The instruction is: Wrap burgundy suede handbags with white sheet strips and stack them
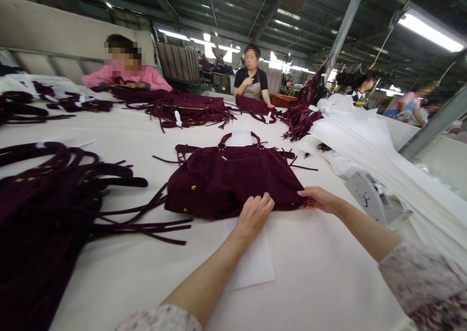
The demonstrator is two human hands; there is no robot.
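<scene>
A dark maroon handbag [242, 170] lies flat on the white table in front of me, its handles pointing away. It has a zip on the upper face, gold studs at the left end and thin straps out to both sides. My left hand [255, 212] is closed on the near edge of the handbag, right of its middle, fingertips partly hidden. My right hand [318, 199] pinches the handbag's near right corner between thumb and fingers. White paper [255, 263] lies partly under the handbag, and more white paper [241, 132] shows between its handles.
Stacked maroon bags [40, 214] with trailing straps fill the left side. More maroon bags [189, 108] and a strap heap [299, 119] lie farther back. White sheeting [365, 141] and a grey tape-dispenser-like object [368, 200] are at right. Co-workers [251, 76] are across the table.
</scene>
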